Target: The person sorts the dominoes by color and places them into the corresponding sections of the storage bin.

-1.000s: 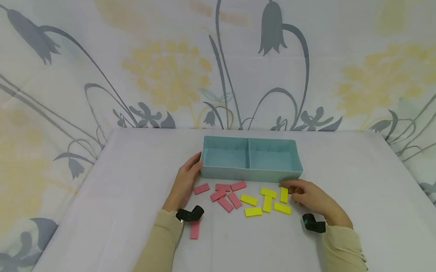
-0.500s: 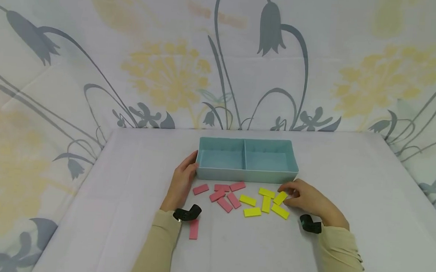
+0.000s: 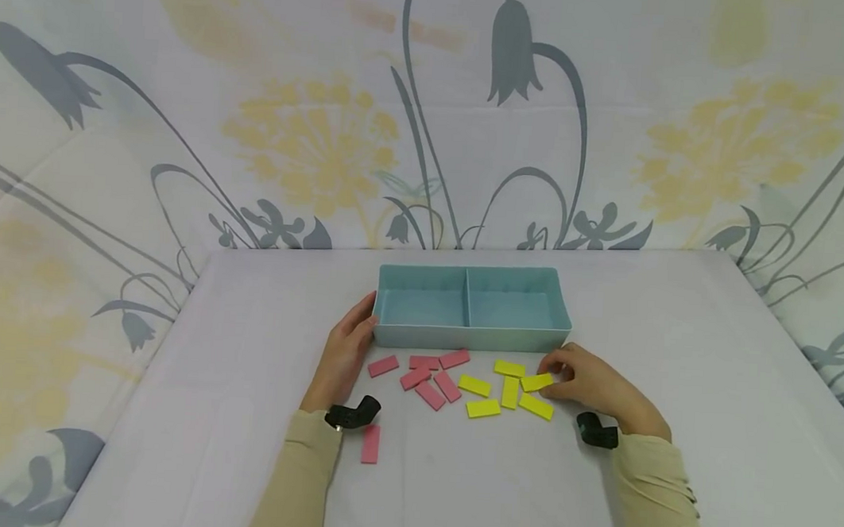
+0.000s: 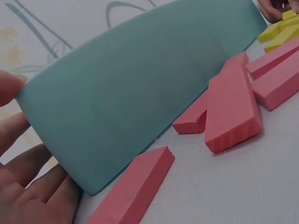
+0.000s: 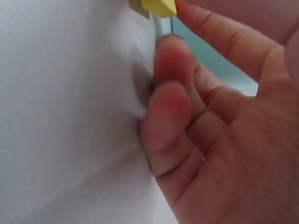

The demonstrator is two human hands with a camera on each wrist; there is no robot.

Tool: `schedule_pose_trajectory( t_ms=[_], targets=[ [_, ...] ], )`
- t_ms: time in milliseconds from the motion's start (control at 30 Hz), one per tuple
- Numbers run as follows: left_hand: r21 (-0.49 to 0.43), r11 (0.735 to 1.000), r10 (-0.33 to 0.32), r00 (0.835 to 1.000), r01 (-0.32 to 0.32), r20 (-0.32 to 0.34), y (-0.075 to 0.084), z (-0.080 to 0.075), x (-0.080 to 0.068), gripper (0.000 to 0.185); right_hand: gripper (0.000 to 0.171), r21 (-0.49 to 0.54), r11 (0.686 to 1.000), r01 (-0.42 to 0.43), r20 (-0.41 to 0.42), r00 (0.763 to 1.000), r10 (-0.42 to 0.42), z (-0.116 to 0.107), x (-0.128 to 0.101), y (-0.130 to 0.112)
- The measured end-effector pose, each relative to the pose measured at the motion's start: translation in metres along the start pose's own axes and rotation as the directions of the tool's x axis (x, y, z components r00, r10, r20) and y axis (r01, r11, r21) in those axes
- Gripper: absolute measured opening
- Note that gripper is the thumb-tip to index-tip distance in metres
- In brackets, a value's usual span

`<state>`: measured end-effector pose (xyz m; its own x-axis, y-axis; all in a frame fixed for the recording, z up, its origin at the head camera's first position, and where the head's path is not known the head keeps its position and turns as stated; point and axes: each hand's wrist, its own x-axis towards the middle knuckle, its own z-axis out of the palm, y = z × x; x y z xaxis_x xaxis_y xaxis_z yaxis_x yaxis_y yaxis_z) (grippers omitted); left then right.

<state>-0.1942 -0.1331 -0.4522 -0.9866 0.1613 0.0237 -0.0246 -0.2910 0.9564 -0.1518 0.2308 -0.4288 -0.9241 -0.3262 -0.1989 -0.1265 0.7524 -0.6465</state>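
A light blue two-compartment box (image 3: 471, 339) stands across the table. My left hand (image 3: 346, 351) grips its left end, the thumb (image 4: 10, 88) at the upper corner and the other fingers along the end wall. With thumb and forefinger my right hand (image 3: 598, 388) pinches a flat yellow block (image 3: 537, 382) near the box's front right corner; its end (image 5: 160, 6) shows at the top of the right wrist view. Several other yellow blocks (image 3: 483, 409) lie just left of it. Several pink blocks (image 3: 429, 395) lie in front of the box's left half, some overlapping.
One pink block (image 3: 370, 444) lies apart, beside the black camera strap on the left wrist. The white-covered table (image 3: 467, 497) meets a hanging flower-printed cloth (image 3: 443, 137) behind the box.
The yellow block at my right hand has turned from upright in view to nearly crosswise, among the other yellow ones. The box and my left hand have shifted slightly left relative to the blocks.
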Motion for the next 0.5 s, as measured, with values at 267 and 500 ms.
schedule_pose_trajectory(
  t_ms=[267, 500],
  targets=[
    [-0.005, 1.000, -0.002, 1.000, 0.002, -0.003, 0.000, -0.001, -0.001, 0.050, 0.033, 0.092, 0.995, -0.032, -0.012, 0.999, 0.033, -0.004, 0.000, 0.010],
    [0.008, 1.000, -0.014, 1.000, 0.014, -0.011, -0.001, -0.002, -0.001, 0.050, 0.035, 0.123, 0.992, -0.024, -0.032, 0.999, 0.029, -0.005, 0.002, 0.016]
  ],
)
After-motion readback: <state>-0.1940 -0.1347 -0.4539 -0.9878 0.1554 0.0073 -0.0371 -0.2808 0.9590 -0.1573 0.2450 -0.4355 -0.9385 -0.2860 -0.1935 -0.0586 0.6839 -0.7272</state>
